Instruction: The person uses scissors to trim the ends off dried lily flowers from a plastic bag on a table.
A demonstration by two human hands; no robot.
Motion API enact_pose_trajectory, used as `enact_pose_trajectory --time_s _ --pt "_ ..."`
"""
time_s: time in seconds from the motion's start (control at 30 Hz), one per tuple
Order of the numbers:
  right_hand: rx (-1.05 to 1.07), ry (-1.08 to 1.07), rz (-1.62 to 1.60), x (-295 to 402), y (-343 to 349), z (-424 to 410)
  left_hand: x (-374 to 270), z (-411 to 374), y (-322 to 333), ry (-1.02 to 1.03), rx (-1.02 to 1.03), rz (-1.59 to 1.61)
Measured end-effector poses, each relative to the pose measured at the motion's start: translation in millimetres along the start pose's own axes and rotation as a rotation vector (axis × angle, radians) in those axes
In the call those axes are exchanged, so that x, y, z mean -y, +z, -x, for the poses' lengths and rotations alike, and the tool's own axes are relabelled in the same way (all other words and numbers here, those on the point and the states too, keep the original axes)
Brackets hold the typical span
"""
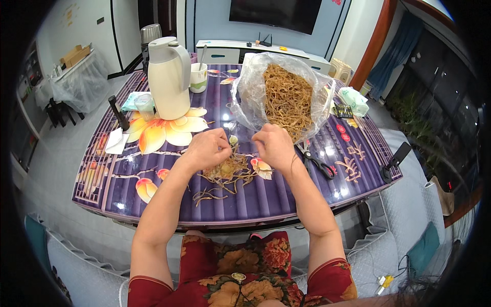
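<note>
My left hand [210, 149] is curled with thumb and fingers together, above a small pile of dried plant strands [226, 170] on the table. A pale piece [233, 140] shows beside its fingertips. My right hand [274, 147] is curled too, at the near edge of a clear plastic bag [249, 99]. That bag lies open, filled with thin brown dried plant strands [287, 98]. Whether either hand pinches a strand is too small to tell. A few loose strands [207, 195] lie nearer me. Black-handled scissors [320, 165] rest right of my right hand, blades partly hidden.
On the glossy patterned table [245, 209] stand a cream thermos jug [168, 80], a mug [198, 78] with a spoon handle, a clear cup [144, 107] and a black cylinder [119, 113]. A folded tissue [117, 141], a tissue pack [353, 101] and a phone stand [395, 163] sit near the edges.
</note>
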State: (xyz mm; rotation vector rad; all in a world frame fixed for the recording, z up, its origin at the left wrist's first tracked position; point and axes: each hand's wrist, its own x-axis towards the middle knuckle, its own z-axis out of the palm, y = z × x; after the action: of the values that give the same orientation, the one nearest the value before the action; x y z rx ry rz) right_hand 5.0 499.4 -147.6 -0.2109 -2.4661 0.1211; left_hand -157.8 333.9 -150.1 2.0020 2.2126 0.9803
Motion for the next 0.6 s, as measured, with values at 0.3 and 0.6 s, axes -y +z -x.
enact_pose_trajectory --time_s 0.3,0.6 --pt "0.064 0.282 0.407 -52 -8 -16 12 -1 15 0.048 -0.267 -0.058" --pt "0.035 0.327 0.356 -58 8 -14 15 -1 19 0.069 -0.332 0.009"
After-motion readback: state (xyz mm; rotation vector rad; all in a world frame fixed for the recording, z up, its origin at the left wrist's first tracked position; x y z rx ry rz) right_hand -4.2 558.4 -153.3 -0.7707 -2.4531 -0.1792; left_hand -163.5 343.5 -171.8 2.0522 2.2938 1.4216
